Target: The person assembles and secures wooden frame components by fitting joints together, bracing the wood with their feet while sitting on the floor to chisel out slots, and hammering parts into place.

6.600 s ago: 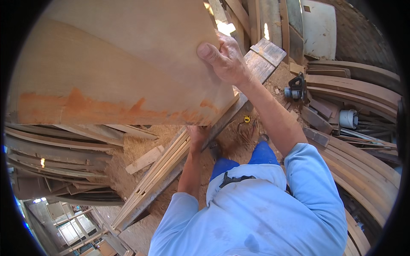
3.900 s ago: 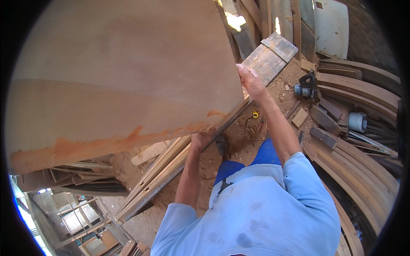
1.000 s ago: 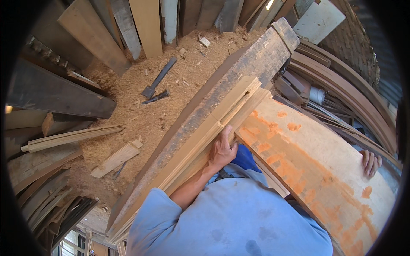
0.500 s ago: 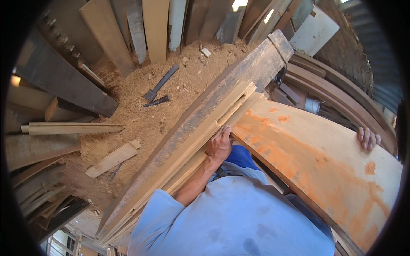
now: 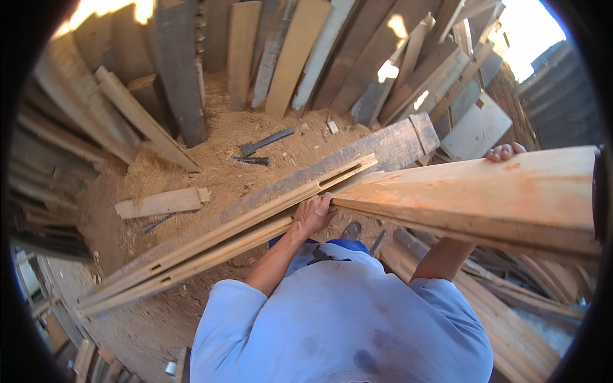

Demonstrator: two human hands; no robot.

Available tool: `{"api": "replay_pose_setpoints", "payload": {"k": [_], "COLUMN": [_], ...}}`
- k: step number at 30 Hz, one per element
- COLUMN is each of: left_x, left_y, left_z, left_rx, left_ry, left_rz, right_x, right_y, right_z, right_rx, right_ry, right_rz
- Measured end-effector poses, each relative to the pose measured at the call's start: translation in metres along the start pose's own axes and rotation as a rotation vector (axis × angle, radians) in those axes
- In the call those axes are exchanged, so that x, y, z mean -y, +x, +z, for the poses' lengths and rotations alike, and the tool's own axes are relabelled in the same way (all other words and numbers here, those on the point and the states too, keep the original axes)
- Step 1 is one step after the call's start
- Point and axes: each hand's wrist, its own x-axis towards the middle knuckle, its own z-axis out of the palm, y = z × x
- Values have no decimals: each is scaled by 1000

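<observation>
A wide wooden board (image 5: 466,191) with orange smears extends to the right, held between my two hands. My left hand (image 5: 313,214) is closed at its near-left end corner, close beside the long grooved wood pieces. Over the board's far edge curl the fingers of my right hand (image 5: 506,152); the rest of that hand is hidden behind the board. Two long pale wood pieces with slots (image 5: 255,230) lie along a worn, thick plank bench (image 5: 399,142). The board's left end sits right by this bench.
On the sawdust beyond the bench lie a dark hammer-like tool (image 5: 267,140), a second dark tool (image 5: 253,161) and a short pale offcut (image 5: 163,203). Upright planks (image 5: 297,57) lean along the back. More timber (image 5: 504,319) is stacked at my right.
The board has swung up on its right side and tilted, so its long edge now faces me. Both hands keep their hold. My view has turned and shifted.
</observation>
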Motion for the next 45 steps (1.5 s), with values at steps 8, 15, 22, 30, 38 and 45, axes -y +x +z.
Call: {"api": "replay_pose_setpoints", "payload": {"k": [8, 15, 22, 30, 38, 45], "left_x": [-30, -15, -16, -8, -45, -76], "left_y": [-10, -2, 5, -4, 60, 47], "left_z": [42, 63, 69, -7, -6, 19], "left_rx": [-289, -288, -331, -394, -1141, -624], "left_ry": [339, 439, 417, -284, -1070, -1126], "left_rz": [-179, -233, -293, -286, 172, -122], "right_x": [-66, -45, -53, -50, -47, -51], "right_y": [14, 48, 62, 58, 46, 37], "right_z": [28, 55, 47, 42, 66, 34], "right_rx": [-609, -414, -362, -417, -487, -412], "right_ry": [-1287, -804, -841, -904, -825, -718], "right_rz": [-546, -366, -489, -476, -561, -390]}}
